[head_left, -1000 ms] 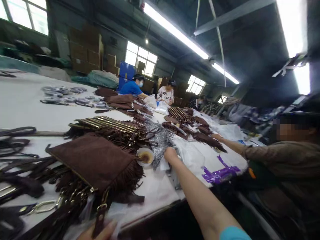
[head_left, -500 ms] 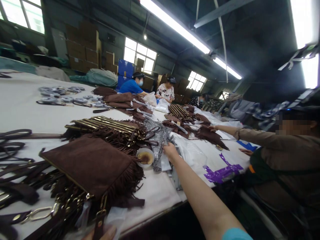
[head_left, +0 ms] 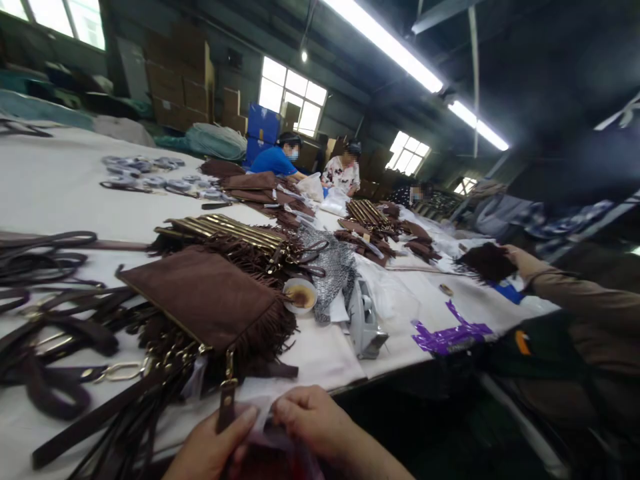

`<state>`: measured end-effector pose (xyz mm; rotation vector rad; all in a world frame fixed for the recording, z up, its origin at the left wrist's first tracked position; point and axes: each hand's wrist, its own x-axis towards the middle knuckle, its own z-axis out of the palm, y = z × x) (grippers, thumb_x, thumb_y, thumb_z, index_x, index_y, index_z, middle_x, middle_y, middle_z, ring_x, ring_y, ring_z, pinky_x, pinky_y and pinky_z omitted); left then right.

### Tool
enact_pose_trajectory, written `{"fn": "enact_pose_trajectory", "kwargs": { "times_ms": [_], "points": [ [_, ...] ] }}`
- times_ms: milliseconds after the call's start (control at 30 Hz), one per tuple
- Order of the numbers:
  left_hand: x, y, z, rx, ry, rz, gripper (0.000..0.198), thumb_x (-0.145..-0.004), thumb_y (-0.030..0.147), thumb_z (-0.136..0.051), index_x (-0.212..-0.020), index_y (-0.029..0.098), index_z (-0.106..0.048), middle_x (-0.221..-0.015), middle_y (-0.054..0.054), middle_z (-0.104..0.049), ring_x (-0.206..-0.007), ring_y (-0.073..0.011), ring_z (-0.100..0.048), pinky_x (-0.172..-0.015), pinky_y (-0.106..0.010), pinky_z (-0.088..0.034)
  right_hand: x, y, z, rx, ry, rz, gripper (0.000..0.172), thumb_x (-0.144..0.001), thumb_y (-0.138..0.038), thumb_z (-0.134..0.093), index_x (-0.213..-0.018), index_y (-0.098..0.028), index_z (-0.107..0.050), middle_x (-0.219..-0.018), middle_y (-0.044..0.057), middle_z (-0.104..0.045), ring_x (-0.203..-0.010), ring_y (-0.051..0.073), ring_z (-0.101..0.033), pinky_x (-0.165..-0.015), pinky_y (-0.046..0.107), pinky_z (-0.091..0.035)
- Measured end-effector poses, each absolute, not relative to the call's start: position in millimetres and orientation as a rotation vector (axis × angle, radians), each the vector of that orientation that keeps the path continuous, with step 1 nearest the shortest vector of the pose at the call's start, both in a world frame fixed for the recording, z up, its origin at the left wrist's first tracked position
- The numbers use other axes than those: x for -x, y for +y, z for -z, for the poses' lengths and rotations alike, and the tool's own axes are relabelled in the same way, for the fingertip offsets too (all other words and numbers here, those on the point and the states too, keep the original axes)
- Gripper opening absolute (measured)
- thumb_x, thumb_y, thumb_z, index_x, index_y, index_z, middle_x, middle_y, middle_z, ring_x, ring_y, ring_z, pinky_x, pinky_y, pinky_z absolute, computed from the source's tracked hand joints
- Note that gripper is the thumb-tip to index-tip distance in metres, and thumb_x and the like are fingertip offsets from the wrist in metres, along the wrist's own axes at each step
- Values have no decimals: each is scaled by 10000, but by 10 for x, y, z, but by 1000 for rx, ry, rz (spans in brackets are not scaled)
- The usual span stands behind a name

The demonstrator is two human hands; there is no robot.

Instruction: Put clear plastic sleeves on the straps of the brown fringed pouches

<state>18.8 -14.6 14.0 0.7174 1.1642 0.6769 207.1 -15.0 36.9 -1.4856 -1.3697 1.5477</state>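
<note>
Both my hands are at the near table edge. My left hand (head_left: 213, 447) is closed, its thumb pressing a brown strap with a brass buckle (head_left: 226, 399) and a thin clear plastic sheet (head_left: 260, 403). My right hand (head_left: 313, 420) is closed too, pinching the same plastic beside it. The strap leads up to a brown suede fringed bag (head_left: 207, 297) lying flat on the white table (head_left: 60, 193). A small bowl of brown liquid (head_left: 300, 295) sits just past the bag.
Dark straps with metal rings (head_left: 50, 320) lie at left. A row of gold-barred fringed bags (head_left: 225, 233), a grey tool (head_left: 364, 320) and purple plastic (head_left: 450, 333) are further on. A person at right holds a dark fringed piece (head_left: 487, 261); other workers sit at the far end.
My right arm has drawn back from the white bags in the middle of the table to the near edge, joining my left hand on the plastic. The person at right lifted a fringed piece.
</note>
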Motion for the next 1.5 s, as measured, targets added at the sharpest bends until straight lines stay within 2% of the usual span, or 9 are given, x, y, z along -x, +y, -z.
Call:
{"fn": "enact_pose_trajectory", "kwargs": {
  "times_ms": [167, 367, 667, 833, 933, 1067, 1200, 1333, 1500],
  "points": [
    [-248, -206, -302, -700, 1122, -727, 478, -589, 627, -755, -650, 179, -600, -467, 30, -460, -421, -130, -421, -419, -238, -319, -1759, -199, -446, 1459, -1148, -1507, 328, -733, -426, -686, -646, -110, -663, -552, -18, -496, -522, 88, -407, -484, 213, -293],
    [-215, -237, -247, -742, 1126, -688, 482, -634, 610, -736, -793, 170, -623, -487, 51, -463, -421, -99, -366, -419, -205, -270, -1796, -101, -534, 1504, -1082, -1344, 234, -716, -340, -678, -650, -116, -689, -521, -22, -507, -499, 89, -405, -476, 220, -292],
    [-131, -265, -231, -920, 1107, -630, 390, -748, 544, -668, -729, 163, -585, -532, 36, -498, -494, -117, -401, -471, -220, -281, -1866, -196, -446, 1417, -1151, -1396, 279, -756, -400, -688, -808, -129, -735, -704, 33, -669, -657, 153, -567, -613, 252, -424],
    [-153, -257, -264, -968, 1140, -618, 388, -732, 535, -677, -719, 157, -592, -523, 29, -512, -499, -124, -420, -476, -227, -302, -1840, -173, -411, 1453, -1117, -1353, 252, -764, -372, -677, -716, -126, -699, -619, 8, -613, -581, 129, -512, -558, 240, -390],
    [-139, -263, -306, -962, 1175, -612, 425, -757, 564, -634, -849, 149, -617, -594, -1, -589, -509, -136, -476, -485, -232, -349, -1862, -159, -427, 1481, -1222, -1236, 207, -762, -315, -668, -657, -137, -670, -604, -8, -580, -596, 122, -494, -570, 232, -376],
    [-7, -321, -353, -931, 1147, -625, 482, -789, 580, -574, -1019, 157, -617, -948, -103, -691, -738, -215, -641, -644, -303, -490, -1969, -200, -459, 1580, -1360, -1097, 184, -734, -258, -674, -595, -150, -622, -591, -24, -540, -593, 117, -477, -558, 226, -358],
    [193, -376, -441, -1146, 1079, -496, 307, -789, 452, -636, -918, 181, -698, -987, -71, -705, -961, -252, -625, -853, -315, -467, -2056, -314, -429, 1614, -1524, -1025, 145, -733, -200, -663, -596, -166, -628, -617, -22, -569, -620, 122, -512, -584, 222, -377],
    [258, -307, -628, -1074, 998, -430, 278, -721, 420, -695, -847, 174, -727, -776, -39, -695, -710, -214, -611, -658, -286, -473, -2035, -429, -381, 1629, -1659, -976, 129, -742, -186, -668, -613, -181, -664, -645, -13, -611, -635, 126, -550, -607, 226, -394],
    [138, -136, -784, -997, 1146, -699, 302, -678, 440, -718, -751, 147, -718, -554, 10, -570, -512, -124, -471, -506, -227, -371, -1939, -514, -400, 1598, -1671, -1084, 100, -757, -196, -669, -674, -195, -723, -693, 5, -668, -686, 147, -594, -659, 243, -421]
  ]
}}
